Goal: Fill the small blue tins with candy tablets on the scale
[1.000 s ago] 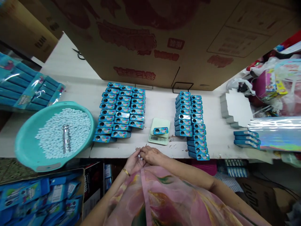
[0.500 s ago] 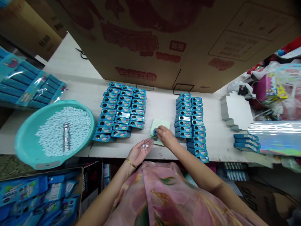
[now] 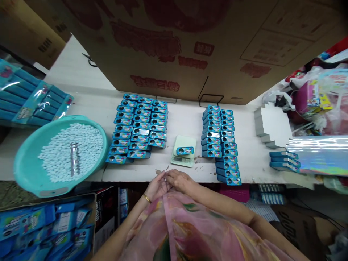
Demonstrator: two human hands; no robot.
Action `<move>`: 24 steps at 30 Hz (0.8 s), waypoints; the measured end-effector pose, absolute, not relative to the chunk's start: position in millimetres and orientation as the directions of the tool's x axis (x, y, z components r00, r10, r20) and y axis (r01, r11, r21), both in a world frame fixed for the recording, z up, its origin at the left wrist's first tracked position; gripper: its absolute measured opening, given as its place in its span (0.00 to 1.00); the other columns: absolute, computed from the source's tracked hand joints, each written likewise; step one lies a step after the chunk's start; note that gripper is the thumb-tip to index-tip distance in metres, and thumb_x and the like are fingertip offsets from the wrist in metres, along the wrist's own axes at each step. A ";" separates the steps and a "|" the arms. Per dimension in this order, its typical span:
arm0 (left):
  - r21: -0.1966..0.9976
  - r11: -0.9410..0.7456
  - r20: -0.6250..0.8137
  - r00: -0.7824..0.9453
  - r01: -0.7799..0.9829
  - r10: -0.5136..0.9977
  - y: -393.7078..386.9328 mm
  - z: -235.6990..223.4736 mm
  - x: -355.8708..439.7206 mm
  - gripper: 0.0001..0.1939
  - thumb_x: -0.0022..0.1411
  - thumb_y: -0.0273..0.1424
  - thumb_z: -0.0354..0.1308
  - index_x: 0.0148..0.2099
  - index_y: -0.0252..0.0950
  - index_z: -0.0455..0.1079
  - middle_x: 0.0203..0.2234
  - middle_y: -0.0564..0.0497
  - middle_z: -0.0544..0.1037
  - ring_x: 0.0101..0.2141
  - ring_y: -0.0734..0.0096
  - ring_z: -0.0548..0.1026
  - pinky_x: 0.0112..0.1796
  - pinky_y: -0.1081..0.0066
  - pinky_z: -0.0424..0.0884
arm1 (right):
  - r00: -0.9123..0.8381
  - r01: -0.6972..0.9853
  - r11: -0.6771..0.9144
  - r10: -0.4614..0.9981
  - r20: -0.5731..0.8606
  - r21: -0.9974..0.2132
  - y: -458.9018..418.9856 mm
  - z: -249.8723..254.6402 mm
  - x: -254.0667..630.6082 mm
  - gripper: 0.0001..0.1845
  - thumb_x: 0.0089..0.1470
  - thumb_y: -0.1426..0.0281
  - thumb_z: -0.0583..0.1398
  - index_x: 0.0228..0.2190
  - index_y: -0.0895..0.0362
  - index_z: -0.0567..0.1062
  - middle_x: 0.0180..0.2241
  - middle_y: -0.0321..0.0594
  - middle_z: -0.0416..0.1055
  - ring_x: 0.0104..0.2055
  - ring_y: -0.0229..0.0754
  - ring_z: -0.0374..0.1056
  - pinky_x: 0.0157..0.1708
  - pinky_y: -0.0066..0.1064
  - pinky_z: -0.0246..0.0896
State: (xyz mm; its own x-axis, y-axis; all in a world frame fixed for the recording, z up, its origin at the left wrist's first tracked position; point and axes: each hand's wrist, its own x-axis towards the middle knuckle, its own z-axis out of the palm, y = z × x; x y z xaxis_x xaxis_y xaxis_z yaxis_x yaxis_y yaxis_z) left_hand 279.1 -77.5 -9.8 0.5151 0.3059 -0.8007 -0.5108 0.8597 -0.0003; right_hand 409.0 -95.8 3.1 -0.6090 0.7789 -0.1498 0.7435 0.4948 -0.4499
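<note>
My left hand [image 3: 157,186] is cupped palm up just in front of the table's edge, with a small white candy [image 3: 165,179] showing at its fingers. Over that palm bends my right hand [image 3: 179,180], its fingers drawn together and touching the left; what they pinch, if anything, is hidden. Beyond both hands sits a pale green digital scale [image 3: 178,161]. On its plate lies one narrow blue tin [image 3: 185,150] with a dark round spot on its top. Neither hand touches the tin or the scale.
Packed rows of blue tins [image 3: 140,132] stand left of the scale, others [image 3: 212,129] right. A turquoise basin [image 3: 24,159] holds white candies and a metal scoop [image 3: 74,159]. A big cardboard box [image 3: 174,47] closes off the back; white cartons [image 3: 274,123] stand right.
My right hand has let go of the blue tin on the scale and drawn back to my left hand. My left hand has moved slightly down and cupped inward.
</note>
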 end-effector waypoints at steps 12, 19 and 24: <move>-0.063 0.892 -0.736 0.625 -0.447 0.261 -79.5 -0.5 280.1 0.19 0.59 0.35 0.41 0.46 0.31 0.64 0.28 0.45 0.75 0.33 0.67 0.73 0.38 0.67 0.67 | -0.619 0.755 0.500 0.757 -0.209 -0.424 -93.2 4.4 405.4 0.08 0.53 0.74 0.49 0.35 0.59 0.65 0.34 0.41 0.66 0.36 0.39 0.62 0.30 0.28 0.61; -0.067 0.894 -0.731 0.632 -0.442 0.257 -77.7 -1.8 283.2 0.16 0.59 0.34 0.42 0.39 0.30 0.67 0.26 0.44 0.75 0.35 0.65 0.73 0.39 0.67 0.66 | -0.597 0.740 0.468 0.788 -0.150 -0.482 -95.5 1.2 410.7 0.07 0.53 0.73 0.50 0.34 0.60 0.66 0.31 0.40 0.66 0.33 0.37 0.62 0.30 0.26 0.60; 0.019 0.876 -0.742 0.580 -0.482 0.335 -74.4 -12.2 282.2 0.15 0.58 0.33 0.44 0.35 0.28 0.68 0.30 0.41 0.75 0.38 0.65 0.72 0.42 0.67 0.64 | -0.388 0.769 0.326 0.922 0.004 -0.551 -76.5 4.6 437.1 0.08 0.53 0.73 0.49 0.34 0.60 0.66 0.31 0.42 0.66 0.35 0.38 0.62 0.34 0.27 0.59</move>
